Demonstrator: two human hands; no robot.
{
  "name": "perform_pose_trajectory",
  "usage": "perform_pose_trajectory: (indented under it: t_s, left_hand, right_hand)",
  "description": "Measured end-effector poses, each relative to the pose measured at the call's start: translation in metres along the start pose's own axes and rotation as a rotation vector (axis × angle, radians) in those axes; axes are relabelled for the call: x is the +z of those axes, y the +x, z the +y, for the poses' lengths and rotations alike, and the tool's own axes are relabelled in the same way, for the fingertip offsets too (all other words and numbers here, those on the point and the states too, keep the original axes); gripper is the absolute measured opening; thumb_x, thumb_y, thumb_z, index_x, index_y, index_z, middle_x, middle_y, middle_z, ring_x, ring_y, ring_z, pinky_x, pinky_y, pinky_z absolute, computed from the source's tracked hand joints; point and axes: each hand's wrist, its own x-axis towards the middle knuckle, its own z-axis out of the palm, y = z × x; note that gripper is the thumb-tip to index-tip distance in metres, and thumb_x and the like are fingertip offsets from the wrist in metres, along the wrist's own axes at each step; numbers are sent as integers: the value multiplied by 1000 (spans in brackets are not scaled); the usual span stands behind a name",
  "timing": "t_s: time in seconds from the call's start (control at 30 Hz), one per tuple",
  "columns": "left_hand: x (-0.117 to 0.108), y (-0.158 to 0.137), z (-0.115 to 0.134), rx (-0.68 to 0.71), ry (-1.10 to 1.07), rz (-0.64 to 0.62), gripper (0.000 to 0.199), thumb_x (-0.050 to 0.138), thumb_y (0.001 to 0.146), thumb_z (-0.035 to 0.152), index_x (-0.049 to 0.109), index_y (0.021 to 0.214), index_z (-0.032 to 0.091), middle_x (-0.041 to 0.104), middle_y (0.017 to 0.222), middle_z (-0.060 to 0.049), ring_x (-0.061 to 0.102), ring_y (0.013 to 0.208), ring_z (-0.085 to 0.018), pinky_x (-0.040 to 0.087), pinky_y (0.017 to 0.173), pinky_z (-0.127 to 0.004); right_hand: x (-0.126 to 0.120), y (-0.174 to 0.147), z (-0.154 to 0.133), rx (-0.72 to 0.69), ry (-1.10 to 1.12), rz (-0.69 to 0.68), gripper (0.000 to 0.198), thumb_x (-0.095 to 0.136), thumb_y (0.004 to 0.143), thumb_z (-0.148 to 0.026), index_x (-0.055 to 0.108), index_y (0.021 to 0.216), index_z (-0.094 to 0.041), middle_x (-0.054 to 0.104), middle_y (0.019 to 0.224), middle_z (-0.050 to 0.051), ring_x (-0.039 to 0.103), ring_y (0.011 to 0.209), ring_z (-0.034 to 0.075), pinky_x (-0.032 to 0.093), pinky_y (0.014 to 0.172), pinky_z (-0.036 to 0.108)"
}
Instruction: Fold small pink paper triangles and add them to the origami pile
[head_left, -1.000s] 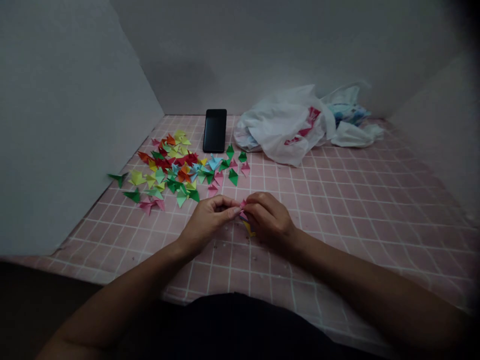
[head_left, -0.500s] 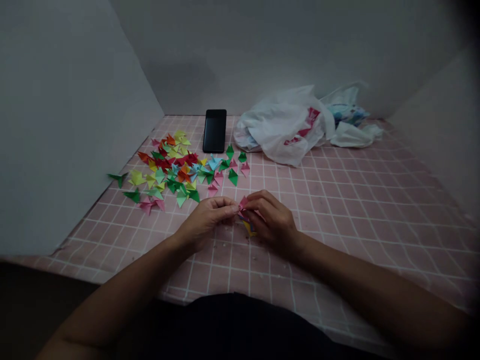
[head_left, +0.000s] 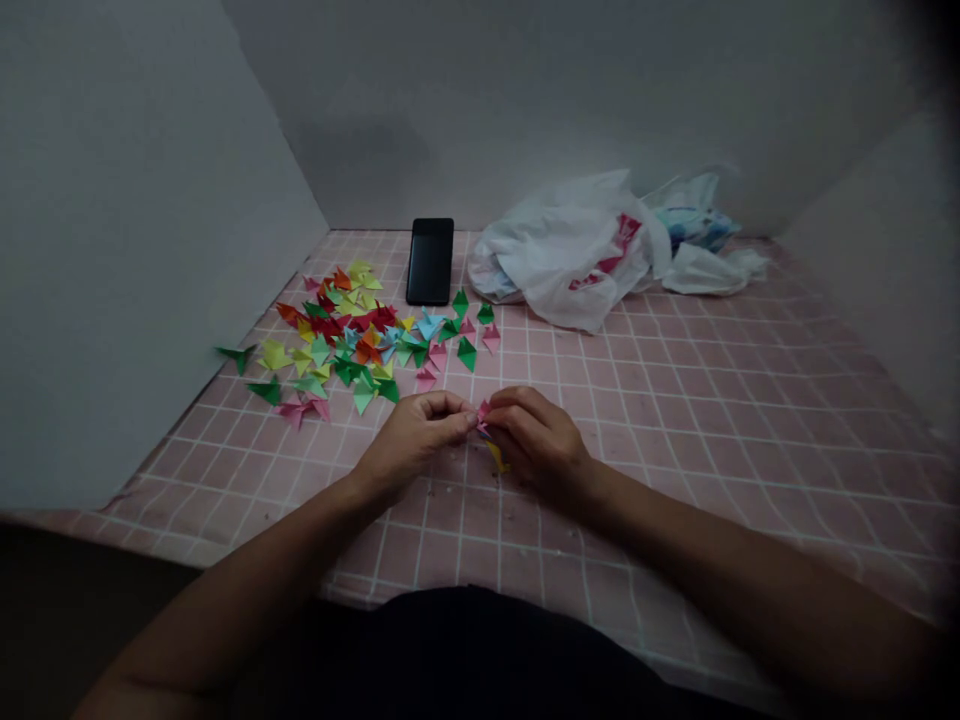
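- On the far left a plain white board wall (head_left: 135,250) stands upright along the edge of the table (head_left: 712,400), which has a pink cloth with a grid of thin white lines.
- Next to this wall lies a loose heap of small folded paper triangles (head_left: 352,340) in green, yellow, red, orange, pink and light blue; they have sharp points and flat creased faces, and some lie a little apart from the heap.
- Behind the heap a flat black phone with a glossy rectangular screen (head_left: 430,261) lies on the table.
- The left hand (head_left: 416,440) rests on the cloth near the front edge, its fingers curled and its thumb and forefinger pressed together on a small pink folded paper piece (head_left: 482,413).
- This pink piece is between the two hands, just above the table.
- The right hand (head_left: 536,440) pinches the same piece from the other side with bent fingers; a small yellow paper bit (head_left: 496,458) shows under it.
- At the back right lies a crumpled white thin plastic bag with red print (head_left: 577,250), and beside it a second soft bag with blue pattern (head_left: 697,228).
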Motion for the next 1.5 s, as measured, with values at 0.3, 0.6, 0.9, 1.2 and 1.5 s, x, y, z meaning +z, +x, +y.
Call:
perform_pose_trajectory:
  t_s: [0.3,0.6,0.9,1.2,1.5]
  left_hand:
    - [3,1,-3,-49,-248,-57,17,72,73,28,63,70,14,56,63,2,48,60,-9,38,62,-23]
    - [7,-1,-3,-52,-347,-75,13,72,73,25,65,70,14,55,67,2,49,63,-9,39,63,-22]
    - [5,-1,-6,-40,-305,-94,17,73,76,29,65,70,14,56,66,2,49,62,-9,39,64,-23]
    - [5,-1,-7,55,-197,-49,14,75,73,27,67,73,15,59,67,2,50,64,-10,38,67,-23]
    - [2,1,-8,80,-162,-28,9,70,76,24,68,79,15,58,68,2,51,65,-10,39,69,-25]
  right_hand:
    - [-3,4,-7,158,116,28,11,52,92,-9,57,92,-19,60,89,6,61,85,18,52,73,33]
    - [-2,6,-7,200,146,58,12,55,90,-7,58,90,-19,60,86,5,60,83,18,50,72,33]
    - [-2,5,-7,196,148,46,12,55,90,-7,57,89,-18,60,86,6,59,83,17,50,72,32]
    - [-2,6,-8,203,159,44,9,55,92,-11,56,88,-19,59,85,5,59,81,17,50,70,32]
    - [-1,6,-6,248,174,63,10,59,89,-9,58,85,-18,60,82,4,58,79,17,48,69,32]
